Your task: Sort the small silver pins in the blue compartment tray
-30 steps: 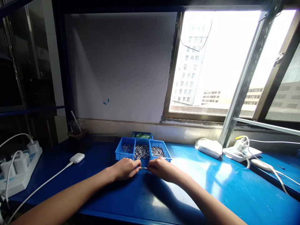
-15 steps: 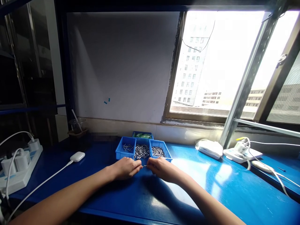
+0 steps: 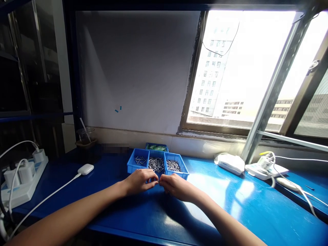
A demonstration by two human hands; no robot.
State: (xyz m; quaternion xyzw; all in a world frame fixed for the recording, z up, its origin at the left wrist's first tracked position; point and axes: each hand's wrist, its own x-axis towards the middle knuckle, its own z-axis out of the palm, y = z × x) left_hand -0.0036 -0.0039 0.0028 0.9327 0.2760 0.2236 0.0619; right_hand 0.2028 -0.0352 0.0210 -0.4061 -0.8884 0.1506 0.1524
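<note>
Over the front edge of the blue bins, my left hand [image 3: 140, 181] and my right hand [image 3: 176, 186] meet almost fingertip to fingertip. Both are closed in a pinch on a small, thin metal part [image 3: 158, 181], mostly covered by the fingers. Just beyond them stand three blue bins. The left bin [image 3: 130, 167] holds a few slim metal pieces. A dense heap of metal pins [image 3: 156, 164] fills the middle one, its front partly hidden by my hands. In the right bin [image 3: 185, 172] lie many short metal pins [image 3: 173, 166].
Behind the bins is another blue bin [image 3: 147, 145] with green packets [image 3: 157, 148]. A white earbud case [image 3: 85, 169] on a cable lies left, near a power strip [image 3: 33, 181]. A drink cup [image 3: 86, 136] stands at the back left. White devices [image 3: 230, 163] and plugs [image 3: 266, 164] sit right.
My fingertips have drawn closer together, and the thin light rod that showed between them is now mostly hidden. The view has shifted slightly; the bins have stayed put.
</note>
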